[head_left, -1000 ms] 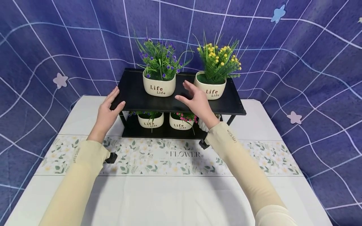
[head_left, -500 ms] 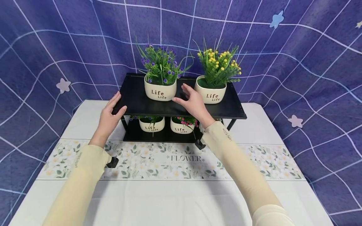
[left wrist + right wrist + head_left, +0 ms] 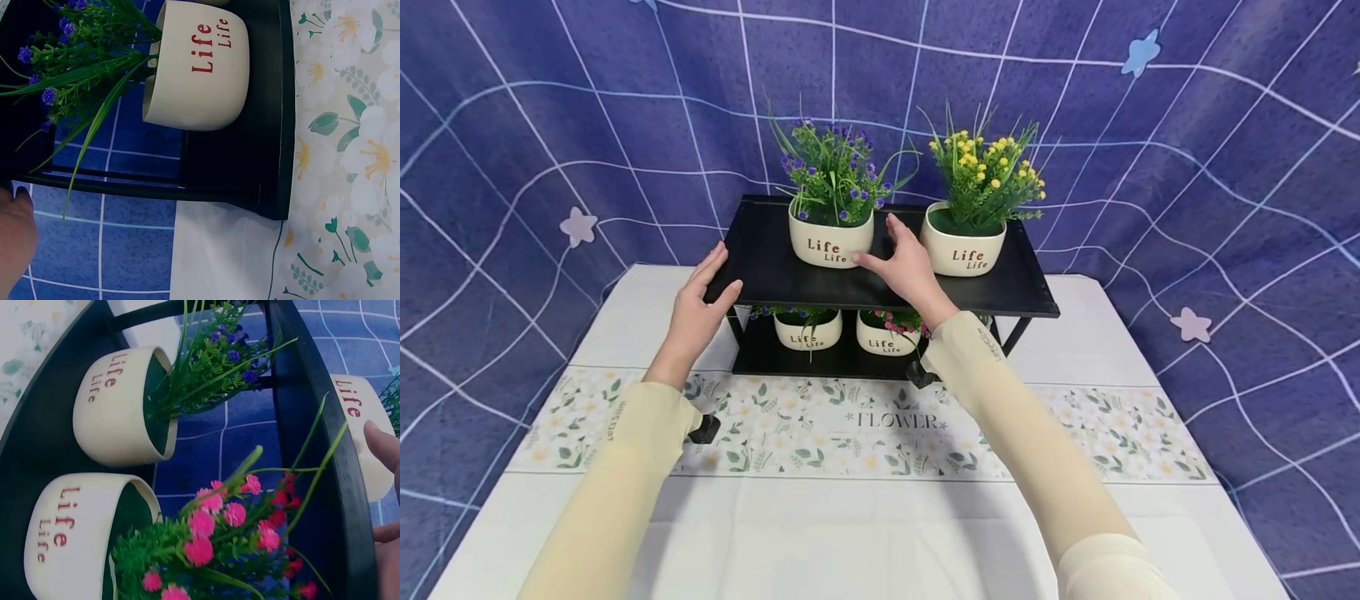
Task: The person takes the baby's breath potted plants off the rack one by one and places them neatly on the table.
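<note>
A black two-tier shelf (image 3: 760,271) stands on the table. My left hand (image 3: 695,307) rests at the left end of its top board, fingers extended along the edge, thumb near the front corner. On the top board sits a cream pot of purple flowers (image 3: 831,243), lettered "Life". My right hand (image 3: 912,268) is at this pot's right side; its thumb overlaps the front right corner and its fingers are loosely extended. Contact there is hard to tell. To the right stands a matching pot of yellow flowers (image 3: 964,250), behind the right hand.
On the lower tier are a pot of purple flowers (image 3: 115,409) and a pot of pink flowers (image 3: 65,531). Something at that tier's right end is mostly hidden by the right arm. A white tablecloth (image 3: 820,525) with a floral band (image 3: 790,425) covers the table; a blue curtain (image 3: 647,125) hangs behind.
My right hand has shifted slightly left, and its thumb has come over the purple-flower pot's front corner. The left hand stays at the shelf's end. The head view has tilted slightly.
</note>
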